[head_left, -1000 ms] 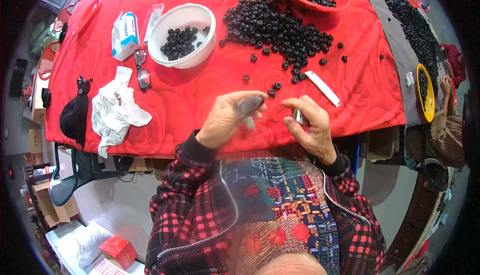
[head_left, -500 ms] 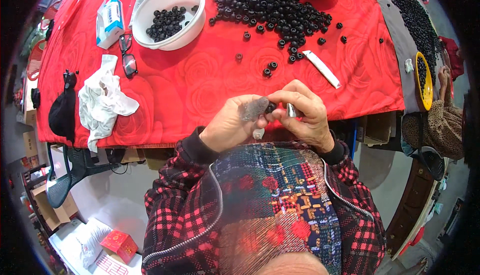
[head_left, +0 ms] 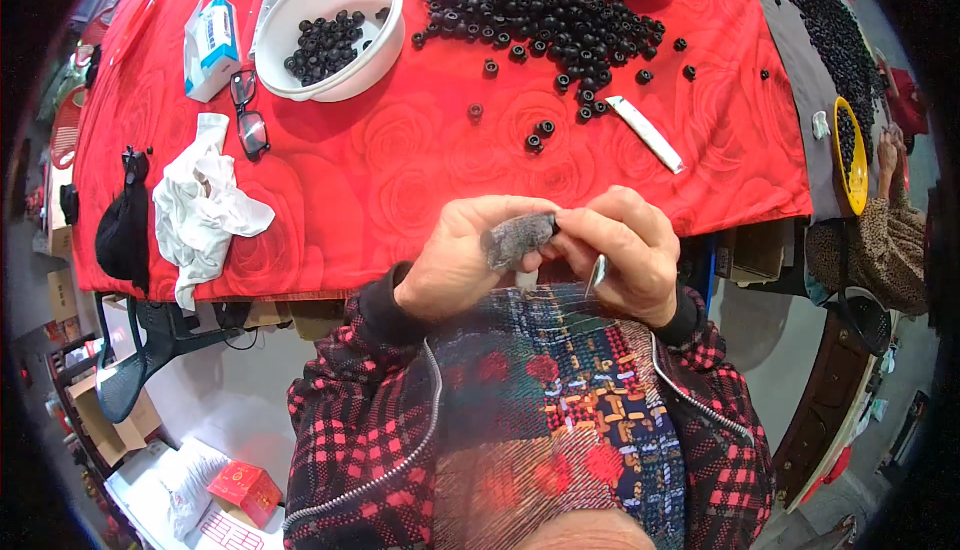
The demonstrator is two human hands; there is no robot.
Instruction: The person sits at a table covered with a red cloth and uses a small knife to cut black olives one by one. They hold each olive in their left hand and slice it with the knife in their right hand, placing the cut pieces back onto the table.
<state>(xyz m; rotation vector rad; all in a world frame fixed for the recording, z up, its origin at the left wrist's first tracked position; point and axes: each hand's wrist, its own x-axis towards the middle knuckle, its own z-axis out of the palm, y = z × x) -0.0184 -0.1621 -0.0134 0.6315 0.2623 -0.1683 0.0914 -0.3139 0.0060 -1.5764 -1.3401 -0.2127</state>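
In front of my chest, just off the near table edge, my left hand (head_left: 450,260) is closed around a small black part (head_left: 551,224), mostly hidden by the fingers. A grey fuzzy piece (head_left: 517,240) lies over its fingers; whether this is a finger cover or a cloth I cannot tell. My right hand (head_left: 635,260) is closed, its thumb and index fingertips meeting the black part. A small shiny metal tool (head_left: 598,272) juts from under its fingers. Two loose black ring-shaped parts (head_left: 540,136) lie on the table ahead.
Black parts are heaped (head_left: 530,15) on the red tablecloth (head_left: 400,160). A white bowl (head_left: 385,60) holds more. Around it are glasses (head_left: 252,130), a tissue pack (head_left: 213,45), a white cloth (head_left: 205,200) and a white strip (head_left: 645,135). Another person's hand (head_left: 888,155) is beside a yellow tray (head_left: 855,190).
My right hand has shifted slightly right and down, and the metal tool in it has turned more edge-on. My left hand stays near the same place, with more of the grey piece showing.
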